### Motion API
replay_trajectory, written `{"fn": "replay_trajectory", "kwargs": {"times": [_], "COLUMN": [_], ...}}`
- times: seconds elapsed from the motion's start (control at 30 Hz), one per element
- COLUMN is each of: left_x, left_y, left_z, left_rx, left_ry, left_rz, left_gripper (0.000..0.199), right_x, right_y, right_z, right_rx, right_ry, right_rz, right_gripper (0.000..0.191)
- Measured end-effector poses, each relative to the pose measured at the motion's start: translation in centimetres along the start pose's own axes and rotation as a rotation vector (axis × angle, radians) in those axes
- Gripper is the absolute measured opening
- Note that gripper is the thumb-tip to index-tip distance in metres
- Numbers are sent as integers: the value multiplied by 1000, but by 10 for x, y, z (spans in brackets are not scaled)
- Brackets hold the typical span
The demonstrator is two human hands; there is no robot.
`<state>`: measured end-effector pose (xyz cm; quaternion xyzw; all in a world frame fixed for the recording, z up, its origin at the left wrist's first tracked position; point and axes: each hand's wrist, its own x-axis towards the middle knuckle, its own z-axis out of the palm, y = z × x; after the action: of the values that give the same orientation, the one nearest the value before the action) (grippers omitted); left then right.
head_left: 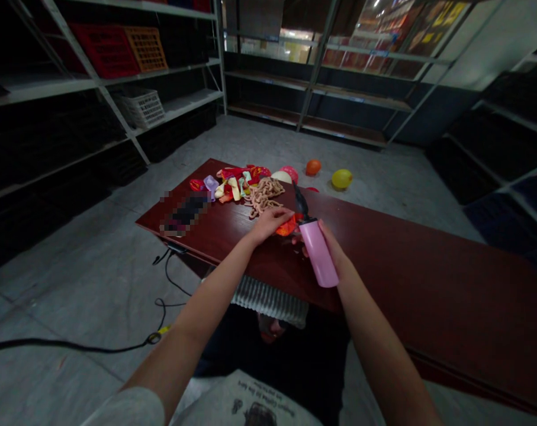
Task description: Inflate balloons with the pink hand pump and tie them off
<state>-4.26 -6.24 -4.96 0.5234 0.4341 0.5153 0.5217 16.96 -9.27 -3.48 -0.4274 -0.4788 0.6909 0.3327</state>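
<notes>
My right hand point(328, 242) is wrapped round a pink hand pump point(319, 254) with a black nozzle point(300, 201), tilted over the table. My left hand point(270, 223) pinches a limp orange balloon point(286, 226) just left of the nozzle's base. Whether the balloon touches the pump cannot be made out. Beyond my left hand lies a pile of beige, string-like pieces point(266, 194). Several uninflated balloons point(235, 183) in red, yellow, green and purple are heaped to the left of it.
The dark red table point(410, 260) stretches far to the right. A blurred dark object point(188, 212) lies at its left end. On the floor behind are an orange balloon point(313, 167) and a yellow balloon point(341, 179). Shelves point(312, 86) stand around; cables point(73, 348) run at the left.
</notes>
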Motion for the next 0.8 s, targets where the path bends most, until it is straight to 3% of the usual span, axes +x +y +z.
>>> {"fn": "replay_trajectory", "kwargs": {"times": [0.2, 0.4, 0.53, 0.67, 0.8], "left_x": [-8, -9, -11, -14, -14], "left_y": [-8, -14, -15, -10, -9], "left_z": [-9, -9, -8, -10, -13], "left_rx": [110, 202, 409, 581, 646], "left_ry": [-163, -152, -38, 118, 427], "left_rz": [131, 260, 447, 521, 558], "left_gripper": [13, 25, 38, 37, 46], "right_x": [5, 4, 2, 1, -1], "right_y": [4, 1, -4, -8, -10], "right_z": [3, 5, 7, 8, 9], "right_rx": [139, 294, 323, 383, 538], "right_ry": [-18, -17, 7, 36, 81], "right_rz": [37, 26, 60, 22, -59], "right_gripper": [69, 57, 59, 54, 49]}}
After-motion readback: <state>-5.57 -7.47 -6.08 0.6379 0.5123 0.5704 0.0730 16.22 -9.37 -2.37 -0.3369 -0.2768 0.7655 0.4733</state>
